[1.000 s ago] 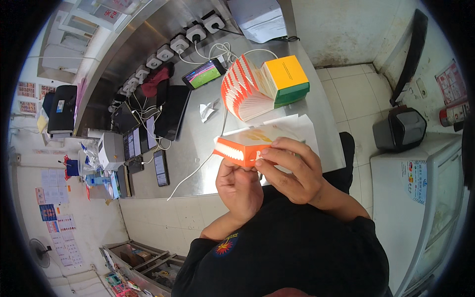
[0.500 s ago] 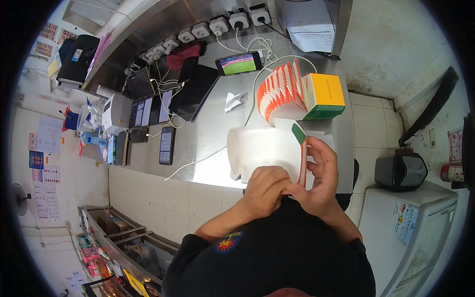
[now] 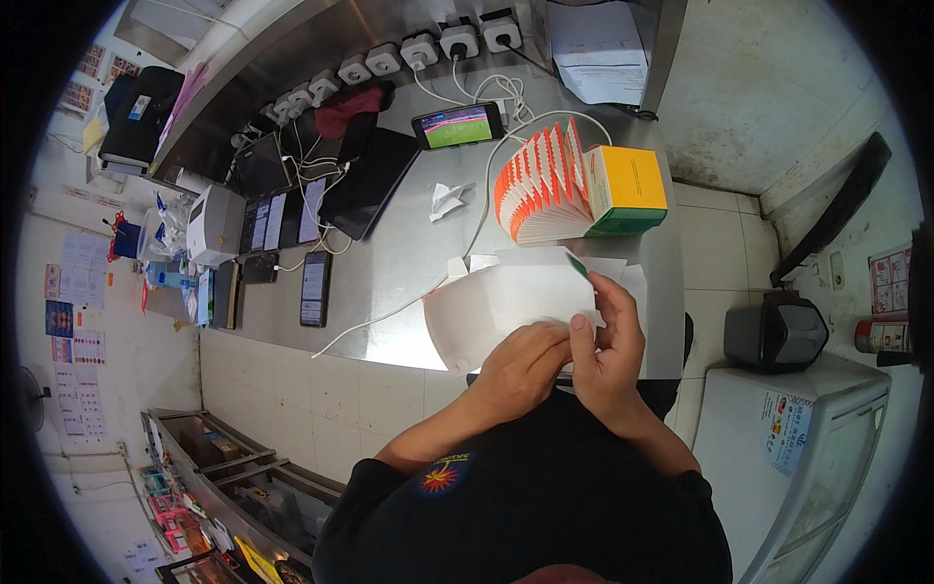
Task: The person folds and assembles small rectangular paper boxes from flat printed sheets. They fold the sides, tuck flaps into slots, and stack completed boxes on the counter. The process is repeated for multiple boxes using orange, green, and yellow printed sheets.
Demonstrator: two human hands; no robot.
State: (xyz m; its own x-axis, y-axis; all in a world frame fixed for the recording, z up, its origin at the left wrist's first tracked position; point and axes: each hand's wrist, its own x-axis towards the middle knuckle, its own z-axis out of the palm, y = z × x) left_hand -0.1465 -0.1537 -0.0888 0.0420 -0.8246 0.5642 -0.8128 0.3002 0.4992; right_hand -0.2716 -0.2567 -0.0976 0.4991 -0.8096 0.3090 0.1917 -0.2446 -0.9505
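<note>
A cardboard food box, white inside with a bit of green at one corner, is tilted between my hands over the table's near edge. My right hand grips its right side, thumb on the inner face and fingers behind. My left hand is closed at the lower right edge, its fingertips bent together and partly hidden. Just beyond stands a fanned stack of nested orange-and-white cartons, next to a yellow and green carton.
On the steel table lie a phone playing video, another phone, crumpled white paper and loose white cables. Plug adapters line the back. A black dispenser sits on a white glass-door cabinet at right.
The box has tipped so more of its white inside shows, and its orange-patterned right edge has turned out of sight. My right thumb has moved up onto the inner face.
</note>
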